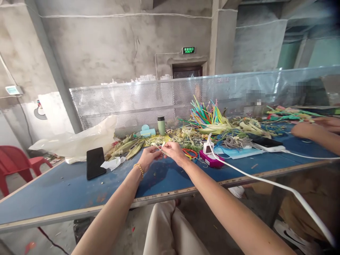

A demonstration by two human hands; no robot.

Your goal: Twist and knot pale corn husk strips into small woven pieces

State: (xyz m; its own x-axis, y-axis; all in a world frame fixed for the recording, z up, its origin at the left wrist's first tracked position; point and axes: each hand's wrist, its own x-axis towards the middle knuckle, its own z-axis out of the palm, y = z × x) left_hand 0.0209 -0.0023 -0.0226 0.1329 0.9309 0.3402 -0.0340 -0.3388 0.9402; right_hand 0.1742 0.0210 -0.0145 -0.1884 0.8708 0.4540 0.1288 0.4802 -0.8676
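Observation:
Over the blue table (71, 191), my left hand (148, 158) and my right hand (174, 153) meet with fingers pinched. Between them is a thin pale strip (163, 145) that looks like a piece of corn husk; both hands seem to grip it. My left wrist wears a gold beaded bracelet. Just beyond the hands, a heap of shredded pale husk strips (186, 135) spreads over the table. Larger green-yellow husks (130, 148) lie to the left of it. Orange and red loops (190, 153) sit right of my right hand.
A black phone (95, 163) and crumpled white paper (113, 163) lie left, near a plastic bag (79, 140). A green bottle (161, 125) and colourful thin stems (205, 115) stand behind. A magenta power block (211, 158) has a white cable (255, 176). A co-worker's arm (313, 134) is at right.

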